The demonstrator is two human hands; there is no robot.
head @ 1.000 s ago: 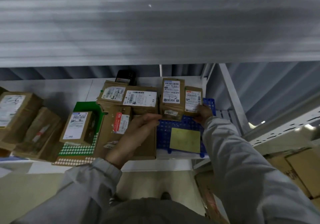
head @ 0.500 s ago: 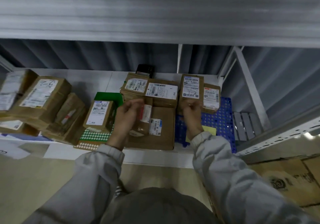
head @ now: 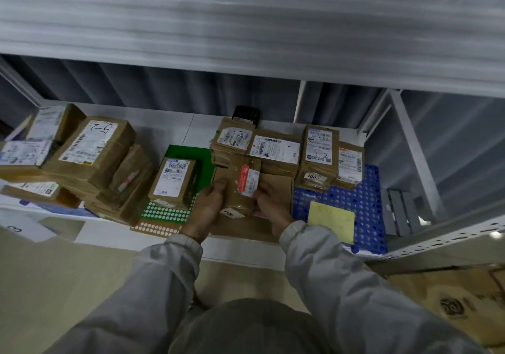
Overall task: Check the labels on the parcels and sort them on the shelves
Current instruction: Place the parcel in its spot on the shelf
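A small brown parcel with a red-and-white label stands on a flat cardboard box in the middle of the white shelf. My left hand grips its left side and my right hand grips its right side. Behind it lie two labelled parcels. Two more parcels stand to the right on a blue perforated tray. A labelled box sits on a green dotted package to the left.
A heap of larger brown parcels fills the shelf's left end. A yellow note lies on the blue tray. A black device stands at the back. The upper shelf overhangs. A cardboard carton stands on the floor at lower right.
My right hand left the two parcels on the blue tray and moved left. Both hands now hold the small red-labelled parcel in the middle. The camera shifted left.
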